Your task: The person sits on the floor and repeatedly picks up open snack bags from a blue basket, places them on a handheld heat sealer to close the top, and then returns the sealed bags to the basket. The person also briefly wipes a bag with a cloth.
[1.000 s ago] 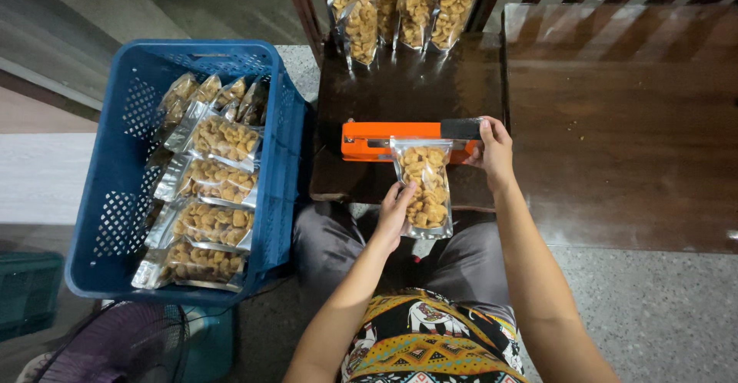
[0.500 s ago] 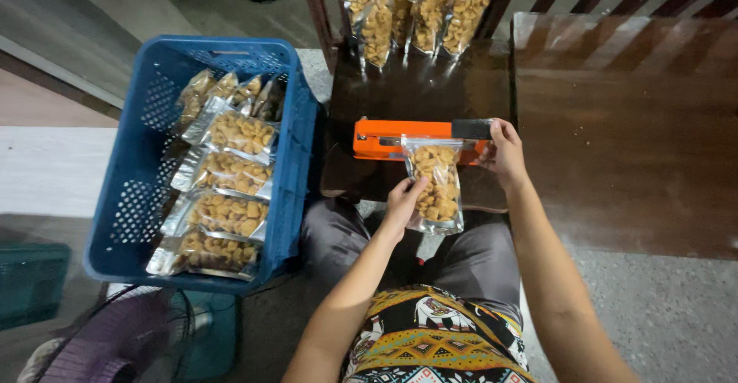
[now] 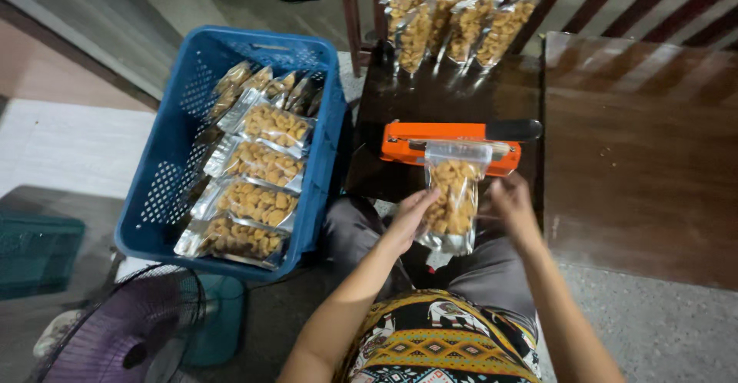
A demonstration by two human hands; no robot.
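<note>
Dark glossy wooden table (image 3: pixel 638 145) at frame right, grey floor below. Blue perforated plastic crate (image 3: pixel 165 191) at left is filled with sealed snack packs (image 3: pixel 257 160). Clear snack-filled pouch (image 3: pixel 453 198) at centre is pinched by left hand (image 3: pixel 411 215) and right hand (image 3: pixel 513 208), fingers clamped on its edges, top laid in orange heat sealer (image 3: pixel 450 145).

**Where everything sits**

I see the sealer (image 3: pixel 450 143) on the small table (image 3: pixel 430 99), with the upright pouches (image 3: pixel 453 26) behind it at the far edge. The held pouch (image 3: pixel 453 198) lies across the sealer's near side, between my left hand (image 3: pixel 411 218) and right hand (image 3: pixel 513 210). The crate (image 3: pixel 307 198) stands left of the table, flat pouches (image 3: pixel 257 175) inside. The fan (image 3: pixel 123 329) sits before the crate.
</note>
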